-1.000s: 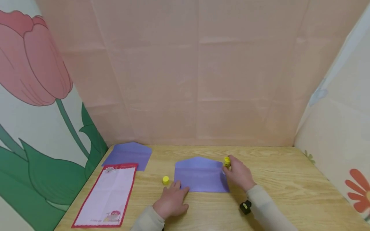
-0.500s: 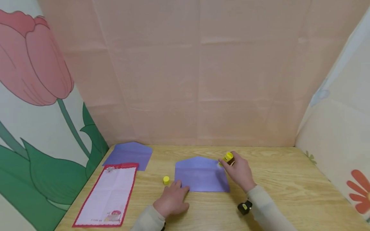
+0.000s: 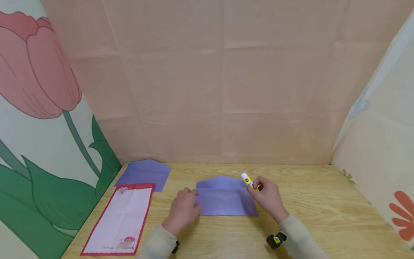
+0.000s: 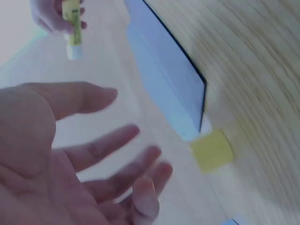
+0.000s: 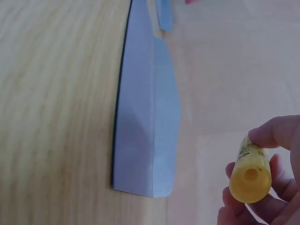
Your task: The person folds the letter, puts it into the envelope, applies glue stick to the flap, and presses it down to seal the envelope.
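Note:
My right hand (image 3: 268, 198) pinches a yellow glue stick (image 3: 247, 180) between thumb and fingers, above the right end of a purple envelope (image 3: 226, 201). Its white end points up and to the left; in the right wrist view the yellow base of the stick faces the camera. The envelope lies flat with its flap spread away from me. By the envelope's left edge is my left hand (image 3: 182, 208), fingers loosely bent and holding nothing. A yellow cap (image 4: 212, 151) stands on the table just beyond those fingers, apart from them; in the head view the hand hides it.
Another purple envelope (image 3: 142, 176) lies at the back left of the wooden table (image 3: 310, 201). In front of it, partly over its edge, is a red-bordered sheet of letter paper (image 3: 119, 219). A pinkish cloth (image 3: 220, 90) hangs behind the table.
The glue stick has turned from yellow base up to white end up, lifted off the flap. My left hand has come off the envelope and shifted left, over the cap.

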Available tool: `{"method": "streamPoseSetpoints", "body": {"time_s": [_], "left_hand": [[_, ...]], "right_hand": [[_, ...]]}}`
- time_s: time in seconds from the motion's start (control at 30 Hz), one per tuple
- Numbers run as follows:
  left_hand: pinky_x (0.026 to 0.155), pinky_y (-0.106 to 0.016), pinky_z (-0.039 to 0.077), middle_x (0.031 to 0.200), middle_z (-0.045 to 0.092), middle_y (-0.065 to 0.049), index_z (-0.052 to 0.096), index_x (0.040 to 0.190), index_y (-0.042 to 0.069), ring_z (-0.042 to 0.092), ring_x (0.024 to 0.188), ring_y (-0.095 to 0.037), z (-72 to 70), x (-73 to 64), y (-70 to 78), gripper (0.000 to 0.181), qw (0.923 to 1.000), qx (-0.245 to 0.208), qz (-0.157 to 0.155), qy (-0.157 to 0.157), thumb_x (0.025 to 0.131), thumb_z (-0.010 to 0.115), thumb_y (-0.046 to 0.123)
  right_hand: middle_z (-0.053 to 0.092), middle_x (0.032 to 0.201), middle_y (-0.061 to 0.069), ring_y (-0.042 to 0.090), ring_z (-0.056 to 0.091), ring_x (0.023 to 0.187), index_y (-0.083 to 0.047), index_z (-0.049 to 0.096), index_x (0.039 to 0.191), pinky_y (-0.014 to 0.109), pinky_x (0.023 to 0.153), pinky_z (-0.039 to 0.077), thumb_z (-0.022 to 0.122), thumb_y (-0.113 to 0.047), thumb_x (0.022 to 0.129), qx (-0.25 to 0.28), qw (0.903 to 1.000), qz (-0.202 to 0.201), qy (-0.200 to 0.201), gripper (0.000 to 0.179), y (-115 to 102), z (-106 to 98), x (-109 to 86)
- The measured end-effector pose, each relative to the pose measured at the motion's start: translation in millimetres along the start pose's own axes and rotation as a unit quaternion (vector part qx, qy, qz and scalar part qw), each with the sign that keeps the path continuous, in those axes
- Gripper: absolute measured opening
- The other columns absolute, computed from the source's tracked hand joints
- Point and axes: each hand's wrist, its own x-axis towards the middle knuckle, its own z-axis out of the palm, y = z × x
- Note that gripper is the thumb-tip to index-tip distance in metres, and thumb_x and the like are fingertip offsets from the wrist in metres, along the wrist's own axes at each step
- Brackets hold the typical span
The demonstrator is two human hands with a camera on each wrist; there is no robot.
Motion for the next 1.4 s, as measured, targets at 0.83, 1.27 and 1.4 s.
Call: {"method": "streamPoseSetpoints", "body": {"time_s": [0.83,1.27,1.4], "left_hand": [[0.068,-0.045,0.05,0.095,0.062,-0.012,0.065,0.107,0.002,0.059,0.085,-0.031,2.9,10.9,-32.8,0.027,0.994,0.014,-0.104,-0.031,0.083,0.073,0.012],[0.067,-0.039,0.05,0.092,0.066,-0.006,0.068,0.102,0.007,0.06,0.082,-0.02,-3.3,11.6,-27.0,0.022,0.9966,-0.046,-0.065,-0.021,0.084,0.074,0.018],[0.069,-0.037,0.05,0.091,0.066,-0.004,0.068,0.101,0.007,0.06,0.082,-0.018,-7.7,10.7,-19.9,0.021,0.9927,-0.112,-0.033,-0.031,0.085,0.075,0.019]], "right_hand": [[0.066,0.08,0.002,0.008,0.046,0.055,-0.012,0.059,0.084,0.023,0.049,0.038,0.083,-0.013,0.079,0.008,0.9995,-0.024,-0.021,0.025,1,12,-16.5],[0.071,0.084,-0.001,0.007,0.049,0.059,-0.009,0.067,0.099,0.022,0.054,0.041,0.085,-0.009,0.075,0.041,0.9964,-0.064,-0.038,0.03,-15,15,-23.5],[0.071,0.084,-0.003,0.004,0.048,0.059,-0.011,0.067,0.098,0.022,0.053,0.041,0.085,-0.009,0.076,0.054,0.9939,-0.084,-0.047,0.029,-22,14,-26.7]]}}
